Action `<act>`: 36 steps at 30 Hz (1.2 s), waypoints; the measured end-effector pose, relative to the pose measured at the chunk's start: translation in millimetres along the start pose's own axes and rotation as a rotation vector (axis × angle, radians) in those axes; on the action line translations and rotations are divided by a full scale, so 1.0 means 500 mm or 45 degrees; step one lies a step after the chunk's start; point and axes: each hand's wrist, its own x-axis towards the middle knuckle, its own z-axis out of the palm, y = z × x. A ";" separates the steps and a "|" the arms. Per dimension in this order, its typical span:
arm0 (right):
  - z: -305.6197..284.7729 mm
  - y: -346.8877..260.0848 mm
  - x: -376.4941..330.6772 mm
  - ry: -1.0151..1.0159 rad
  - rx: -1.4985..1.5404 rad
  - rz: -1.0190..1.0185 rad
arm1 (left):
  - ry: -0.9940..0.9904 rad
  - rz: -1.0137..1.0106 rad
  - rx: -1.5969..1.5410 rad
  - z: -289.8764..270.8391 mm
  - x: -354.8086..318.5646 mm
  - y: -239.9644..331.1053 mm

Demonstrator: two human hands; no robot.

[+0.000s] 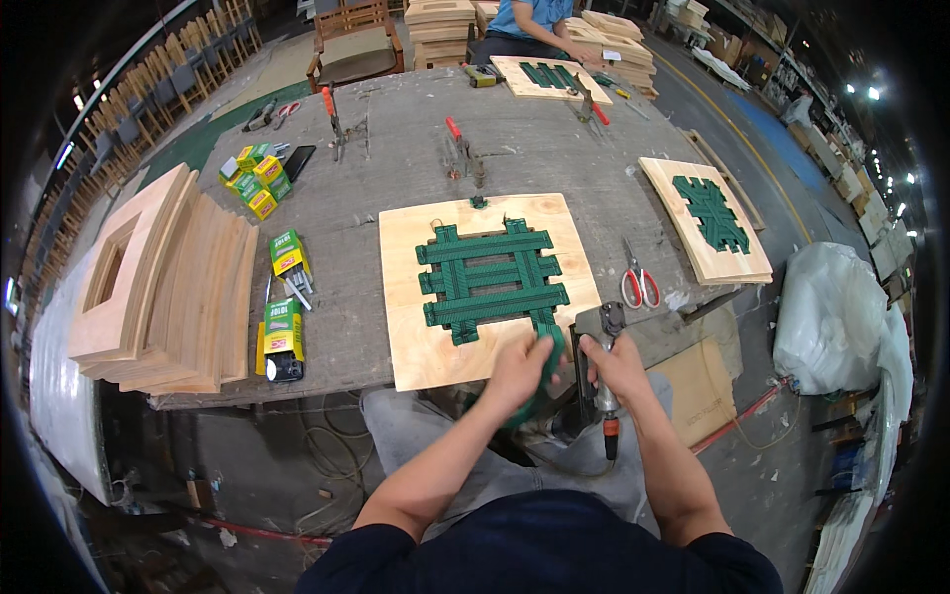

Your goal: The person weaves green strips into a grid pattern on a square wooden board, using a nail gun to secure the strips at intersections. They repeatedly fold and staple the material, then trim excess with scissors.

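A square plywood panel (411, 351) lies before me at the table's near edge, its middle opening crossed by interlaced green webbing straps (495, 300). One strap runs off the panel's near side, and my left hand (522, 371) is closed on this loose green webbing (550, 361), whose tail hangs towards my lap. My right hand (616, 364) grips a pneumatic staple gun (602, 323) with an air hose at its lower end. The gun is just right of the panel's near right corner, beside the strap. Its far end points away from me.
Plywood frames (213, 287) are stacked at left, near staple boxes (287, 254). Red-handled scissors (639, 287) lie right of the panel, before finished webbed panels (685, 233). Toggle clamps (461, 148) stand beyond. A co-worker's hand (577, 51) is at another webbed panel (515, 74).
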 end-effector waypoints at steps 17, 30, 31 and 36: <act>0.054 -0.023 0.053 -0.138 -0.261 0.068 | 0.043 -0.245 0.166 -0.099 0.212 0.071; 0.094 -0.045 0.032 -0.199 -0.277 0.041 | 0.022 -0.199 0.221 -0.113 0.226 0.057; 0.097 -0.046 0.033 -0.209 -0.281 0.025 | 0.024 -0.181 0.241 -0.113 0.230 0.055; 0.068 -0.046 0.050 -0.236 -0.213 0.073 | 0.061 -0.207 0.111 -0.101 0.224 0.060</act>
